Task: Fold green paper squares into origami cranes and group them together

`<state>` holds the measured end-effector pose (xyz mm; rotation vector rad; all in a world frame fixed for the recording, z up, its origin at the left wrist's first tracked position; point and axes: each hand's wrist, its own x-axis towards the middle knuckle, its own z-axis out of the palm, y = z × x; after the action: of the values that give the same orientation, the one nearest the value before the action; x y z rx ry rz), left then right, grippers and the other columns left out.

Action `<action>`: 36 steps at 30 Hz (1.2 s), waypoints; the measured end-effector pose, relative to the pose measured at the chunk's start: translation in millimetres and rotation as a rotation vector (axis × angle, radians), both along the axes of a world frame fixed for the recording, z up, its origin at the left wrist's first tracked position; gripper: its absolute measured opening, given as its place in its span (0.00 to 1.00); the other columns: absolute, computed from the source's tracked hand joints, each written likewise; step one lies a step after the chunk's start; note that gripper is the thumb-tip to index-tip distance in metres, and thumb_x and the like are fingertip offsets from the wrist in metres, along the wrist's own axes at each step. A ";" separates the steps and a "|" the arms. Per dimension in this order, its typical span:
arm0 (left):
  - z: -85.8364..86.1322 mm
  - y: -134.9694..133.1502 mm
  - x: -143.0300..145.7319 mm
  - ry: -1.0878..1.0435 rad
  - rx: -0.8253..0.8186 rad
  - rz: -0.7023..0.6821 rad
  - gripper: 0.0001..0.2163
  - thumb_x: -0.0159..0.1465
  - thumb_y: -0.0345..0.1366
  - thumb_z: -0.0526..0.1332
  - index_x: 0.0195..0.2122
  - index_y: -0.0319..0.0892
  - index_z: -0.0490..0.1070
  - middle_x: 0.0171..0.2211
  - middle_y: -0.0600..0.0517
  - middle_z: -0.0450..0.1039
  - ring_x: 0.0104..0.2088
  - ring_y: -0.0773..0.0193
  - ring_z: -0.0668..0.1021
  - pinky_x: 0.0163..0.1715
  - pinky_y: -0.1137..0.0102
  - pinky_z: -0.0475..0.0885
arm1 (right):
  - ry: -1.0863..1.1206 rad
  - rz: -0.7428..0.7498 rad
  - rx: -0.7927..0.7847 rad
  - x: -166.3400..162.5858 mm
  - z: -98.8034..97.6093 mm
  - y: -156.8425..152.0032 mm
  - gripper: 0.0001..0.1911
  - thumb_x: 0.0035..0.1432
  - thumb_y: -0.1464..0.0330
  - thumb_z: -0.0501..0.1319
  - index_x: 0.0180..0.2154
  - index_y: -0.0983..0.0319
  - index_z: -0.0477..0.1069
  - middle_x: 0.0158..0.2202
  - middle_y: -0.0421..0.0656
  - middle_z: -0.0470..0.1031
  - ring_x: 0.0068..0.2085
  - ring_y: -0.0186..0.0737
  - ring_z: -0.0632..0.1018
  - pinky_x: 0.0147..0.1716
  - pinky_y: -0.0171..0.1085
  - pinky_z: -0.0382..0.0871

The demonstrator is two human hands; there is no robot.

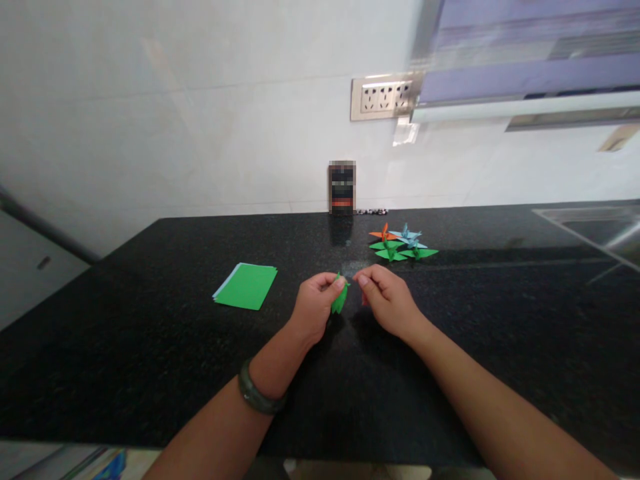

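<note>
My left hand [316, 303] pinches a folded green paper crane [340, 300] between thumb and fingers, just above the dark counter. Part of the crane is hidden behind the thumb, and its narrow points stick up and to the right. A small gap to the right of it, my right hand [387, 297] has its thumb and forefinger pressed together, with nothing visible in them. To the left lies a stack of square paper sheets [246, 287], green on top with a light blue edge showing beneath.
Beyond my right hand sit several finished paper cranes: orange [384, 234], light blue [407, 235] and green [419, 253]. A dark upright box-like object [343, 188], blurred out, leans by the wall beside a beaded strand [373, 212]. A sink rim [575, 230] lies at far right.
</note>
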<state>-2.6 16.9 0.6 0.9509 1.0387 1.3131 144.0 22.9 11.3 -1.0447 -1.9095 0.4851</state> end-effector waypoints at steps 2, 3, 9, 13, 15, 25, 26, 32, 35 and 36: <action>0.0 -0.2 0.6 -0.029 -0.021 -0.013 0.11 0.47 0.40 0.68 0.26 0.38 0.73 0.20 0.55 0.69 0.21 0.72 0.68 0.24 0.74 0.64 | -0.012 0.024 -0.046 -1.0 -0.2 -0.3 0.10 0.60 0.68 0.51 0.28 0.60 0.67 0.23 0.40 0.67 0.28 0.37 0.71 0.29 0.35 0.63; 0.0 -0.4 0.7 -0.036 -0.031 -0.027 0.11 0.47 0.40 0.68 0.28 0.38 0.74 0.22 0.54 0.71 0.22 0.71 0.69 0.25 0.73 0.66 | -0.015 0.033 -0.063 -1.5 -0.4 -0.6 0.10 0.60 0.68 0.51 0.28 0.60 0.67 0.22 0.40 0.67 0.28 0.36 0.71 0.29 0.35 0.62; 0.5 -2.1 0.0 0.145 0.079 -0.015 0.10 0.50 0.39 0.66 0.30 0.38 0.77 0.27 0.50 0.75 0.29 0.66 0.73 0.31 0.70 0.67 | 0.013 0.019 -0.105 -3.9 -2.1 -1.2 0.09 0.57 0.66 0.55 0.27 0.61 0.67 0.20 0.38 0.66 0.24 0.34 0.69 0.25 0.34 0.62; 2.0 -2.7 -0.5 0.286 0.183 0.078 0.07 0.51 0.36 0.64 0.28 0.39 0.78 0.26 0.50 0.75 0.29 0.66 0.73 0.31 0.71 0.66 | 0.063 0.020 -0.171 -6.3 -1.8 -2.4 0.10 0.57 0.66 0.54 0.25 0.61 0.67 0.18 0.38 0.66 0.21 0.33 0.68 0.23 0.33 0.62; 3.9 -3.0 -0.5 0.305 0.186 0.114 0.06 0.52 0.35 0.64 0.28 0.39 0.78 0.25 0.51 0.74 0.27 0.66 0.72 0.28 0.72 0.66 | 0.151 0.058 -0.270 -7.6 -1.6 -2.6 0.10 0.57 0.65 0.53 0.27 0.62 0.67 0.18 0.37 0.66 0.20 0.32 0.69 0.21 0.32 0.62; 8.0 -4.7 2.0 0.317 0.177 0.156 0.06 0.51 0.35 0.64 0.26 0.37 0.76 0.23 0.52 0.73 0.25 0.68 0.71 0.26 0.73 0.65 | 0.249 0.078 -0.421 -8.3 -2.6 -0.4 0.13 0.54 0.60 0.56 0.26 0.63 0.67 0.18 0.36 0.65 0.19 0.30 0.67 0.19 0.31 0.62; 7.9 -5.0 2.4 0.311 0.181 0.152 0.06 0.51 0.35 0.64 0.26 0.37 0.76 0.23 0.51 0.73 0.25 0.68 0.71 0.27 0.73 0.65 | 0.227 0.066 -0.398 -8.1 -2.6 -0.5 0.11 0.54 0.61 0.57 0.27 0.63 0.67 0.18 0.36 0.64 0.19 0.30 0.67 0.19 0.31 0.62; 5.5 -4.9 4.2 0.093 0.042 0.036 0.13 0.50 0.38 0.66 0.35 0.37 0.75 0.25 0.52 0.74 0.24 0.69 0.72 0.27 0.73 0.67 | 0.297 -0.022 -0.326 -4.2 -2.2 2.0 0.12 0.56 0.63 0.55 0.25 0.63 0.66 0.19 0.36 0.65 0.18 0.29 0.67 0.20 0.31 0.61; 3.2 -4.0 3.2 0.049 -0.015 -0.001 0.11 0.49 0.40 0.66 0.27 0.36 0.73 0.22 0.52 0.72 0.23 0.70 0.71 0.25 0.73 0.67 | 0.456 0.008 -0.378 -3.9 -4.7 5.0 0.14 0.55 0.60 0.55 0.29 0.64 0.69 0.21 0.37 0.67 0.18 0.29 0.67 0.19 0.32 0.63; 2.6 -3.8 2.8 0.042 -0.020 -0.002 0.11 0.49 0.40 0.66 0.26 0.36 0.73 0.22 0.53 0.71 0.23 0.70 0.71 0.24 0.73 0.67 | 0.513 0.032 -0.402 -4.3 -6.2 6.1 0.14 0.55 0.59 0.55 0.30 0.64 0.69 0.22 0.37 0.68 0.18 0.29 0.67 0.19 0.32 0.64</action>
<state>0.1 13.1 3.2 0.9681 1.0806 1.2836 139.7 29.0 5.1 -1.0145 -1.4011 1.0760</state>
